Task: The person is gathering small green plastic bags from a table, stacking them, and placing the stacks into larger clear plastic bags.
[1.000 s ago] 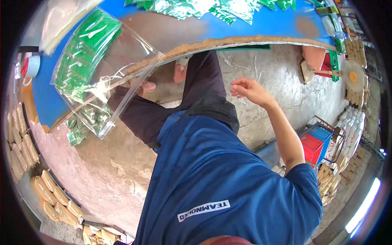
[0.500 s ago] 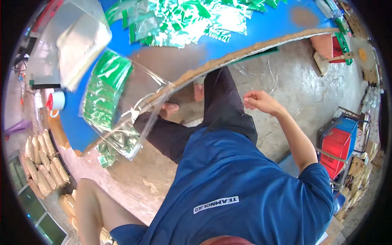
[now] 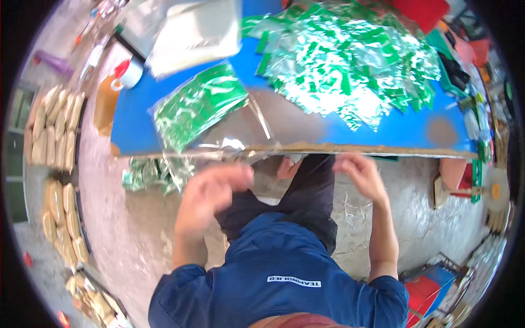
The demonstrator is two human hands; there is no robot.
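Note:
My left hand (image 3: pixel 210 191), smeared by motion, is just below the front edge of the blue table (image 3: pixel 136 128); whether it holds anything cannot be told. Close to it lies a large clear plastic bag with green packets (image 3: pixel 202 104) inside, its loose mouth reaching over the edge. My right hand (image 3: pixel 361 174) is at the table edge, right of the left hand, fingers loosely bent and apart with nothing visible in them. A wide heap of shiny green and silver packets (image 3: pixel 350 65) covers the back middle and right of the table.
Flat clear bags (image 3: pixel 194 38) lie in a stack at the back left, near a white and red mug (image 3: pixel 128 74). More green packets (image 3: pixel 153 175) sit below the table edge. Filled brown sacks (image 3: pixel 54 128) stand at far left, a red and blue crate (image 3: pixel 429 292) at lower right.
My view has swung left and up toward the table. The left hand has come forward from low at the left to the table edge. My right hand is now at that edge too.

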